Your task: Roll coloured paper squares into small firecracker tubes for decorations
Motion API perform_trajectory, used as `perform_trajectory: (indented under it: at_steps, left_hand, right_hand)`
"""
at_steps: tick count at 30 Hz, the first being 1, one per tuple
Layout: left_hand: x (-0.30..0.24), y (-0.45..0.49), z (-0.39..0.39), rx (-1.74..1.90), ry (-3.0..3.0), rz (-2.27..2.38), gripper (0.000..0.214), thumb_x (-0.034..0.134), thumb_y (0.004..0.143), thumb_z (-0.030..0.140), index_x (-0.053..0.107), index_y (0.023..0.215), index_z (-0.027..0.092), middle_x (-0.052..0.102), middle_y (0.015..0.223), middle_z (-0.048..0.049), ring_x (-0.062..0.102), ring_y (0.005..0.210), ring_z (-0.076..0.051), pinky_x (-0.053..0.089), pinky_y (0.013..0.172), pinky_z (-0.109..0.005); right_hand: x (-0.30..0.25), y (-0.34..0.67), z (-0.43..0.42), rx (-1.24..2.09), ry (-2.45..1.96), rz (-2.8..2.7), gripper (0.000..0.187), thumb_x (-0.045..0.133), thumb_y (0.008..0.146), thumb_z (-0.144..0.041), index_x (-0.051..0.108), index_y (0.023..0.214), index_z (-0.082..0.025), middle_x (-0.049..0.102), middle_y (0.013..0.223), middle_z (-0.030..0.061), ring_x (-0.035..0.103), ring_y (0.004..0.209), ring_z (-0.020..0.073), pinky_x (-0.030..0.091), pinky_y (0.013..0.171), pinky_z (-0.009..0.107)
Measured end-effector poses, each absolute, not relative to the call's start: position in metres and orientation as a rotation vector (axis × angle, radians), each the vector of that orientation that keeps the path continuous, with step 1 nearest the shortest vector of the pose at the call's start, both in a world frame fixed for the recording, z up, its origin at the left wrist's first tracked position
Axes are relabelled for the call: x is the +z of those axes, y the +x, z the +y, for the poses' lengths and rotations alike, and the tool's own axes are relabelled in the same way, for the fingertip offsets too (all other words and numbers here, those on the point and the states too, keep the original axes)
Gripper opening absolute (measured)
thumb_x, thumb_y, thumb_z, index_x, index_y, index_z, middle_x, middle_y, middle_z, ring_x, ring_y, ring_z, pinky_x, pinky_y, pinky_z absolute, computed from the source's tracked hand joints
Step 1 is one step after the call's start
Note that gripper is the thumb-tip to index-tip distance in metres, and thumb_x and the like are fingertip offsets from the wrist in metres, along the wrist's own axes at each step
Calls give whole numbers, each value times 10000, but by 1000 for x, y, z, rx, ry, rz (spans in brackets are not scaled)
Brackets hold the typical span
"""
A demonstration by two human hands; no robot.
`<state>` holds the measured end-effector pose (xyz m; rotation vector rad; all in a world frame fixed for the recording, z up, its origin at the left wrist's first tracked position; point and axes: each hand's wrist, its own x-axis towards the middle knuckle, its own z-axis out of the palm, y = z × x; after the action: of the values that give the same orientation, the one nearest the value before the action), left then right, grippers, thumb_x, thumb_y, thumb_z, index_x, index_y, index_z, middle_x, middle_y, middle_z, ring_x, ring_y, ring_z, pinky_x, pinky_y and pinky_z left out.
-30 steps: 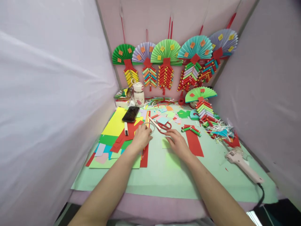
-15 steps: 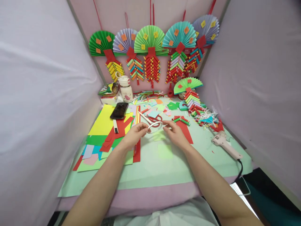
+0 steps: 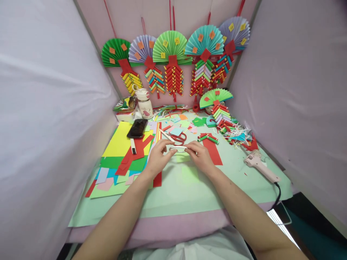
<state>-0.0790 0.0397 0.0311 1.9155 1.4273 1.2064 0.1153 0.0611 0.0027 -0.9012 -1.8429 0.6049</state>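
Note:
My left hand (image 3: 158, 156) and my right hand (image 3: 200, 156) meet over the pale green mat (image 3: 189, 191), each pinching one end of a small white strip (image 3: 178, 148) held between them. Two light green paper pieces (image 3: 187, 169) lie on the mat just below the hands. Red-handled scissors (image 3: 176, 138) rest right behind the strip. A long red paper strip (image 3: 212, 150) with a few small rolled tubes (image 3: 207, 137) at its top lies to the right of my right hand.
Coloured paper sheets (image 3: 119, 151), a black phone (image 3: 137, 128) and a marker (image 3: 133, 146) lie left. A glue gun (image 3: 258, 164) with cord sits right. Paper fans with tube strings (image 3: 173, 61) hang on the back wall; scraps (image 3: 235, 135) and a bottle (image 3: 144, 104) stand behind.
Both hands lifted the white strip from beside the scissors and brought it toward me, pinched between them. The camera tilted down and shifted, so the scene slid left.

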Motion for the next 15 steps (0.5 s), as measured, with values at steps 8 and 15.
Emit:
perform_trajectory:
  at_steps: [8,15]
  left_hand:
    - [23,-74,39,1316,2175,1408,125,551,855,251,641,924,197,628,918,-40,555,843,-150,447,735,-266]
    - [22,-78,41,1332,1876,1490,93,537,836,237,618,857,198,645,823,-15,584,757,-143,453,715,-267]
  right_hand:
    - [1,114,59,601,-883,-1877,180,546,880,-241,680,999,-233,602,875,39,565,766,150,440,678,272]
    - [4,115,59,611,-952,-1781,181,566,854,-239,662,1007,-231,596,891,42,552,770,158,437,651,269]
